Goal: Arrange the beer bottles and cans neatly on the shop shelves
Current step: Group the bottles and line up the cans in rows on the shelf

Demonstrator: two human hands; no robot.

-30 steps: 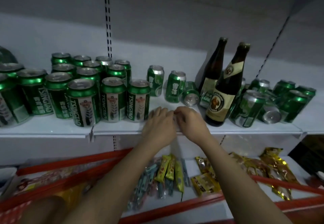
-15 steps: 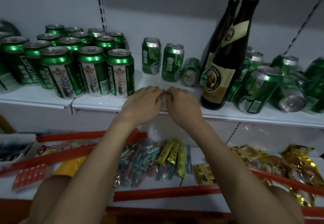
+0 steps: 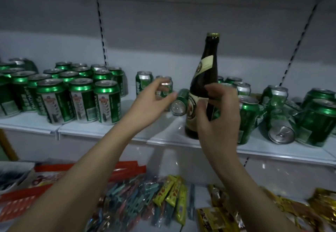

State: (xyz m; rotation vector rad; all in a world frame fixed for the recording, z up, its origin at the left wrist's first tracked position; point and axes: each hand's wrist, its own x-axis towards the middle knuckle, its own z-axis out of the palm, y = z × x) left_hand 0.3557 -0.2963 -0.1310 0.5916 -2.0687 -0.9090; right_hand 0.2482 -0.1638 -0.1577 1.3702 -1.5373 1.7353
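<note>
A dark brown beer bottle (image 3: 207,72) with a cream label stands upright near the front of the white shelf (image 3: 101,131). My right hand (image 3: 220,121) is raised just in front of its lower body, thumb and fingers curved toward the glass but not closed on it. My left hand (image 3: 154,101) reaches with spread fingers toward two upright green cans (image 3: 143,84) and a can lying on its side (image 3: 179,104), holding nothing. Several green cans (image 3: 80,101) stand in tidy rows at the left. At the right, more cans (image 3: 280,122) are jumbled, some tipped over.
The lower shelf holds snack packets (image 3: 171,193), gold wrappers (image 3: 325,206) and red price rails (image 3: 127,170). Slotted uprights (image 3: 101,32) run up the grey back wall. Bare shelf surface shows between the tidy cans and the bottle.
Both hands have lifted off the shelf's front edge and separated: the left toward the loose cans, the right up to the bottle. Only one bottle shows now; the view has shifted.
</note>
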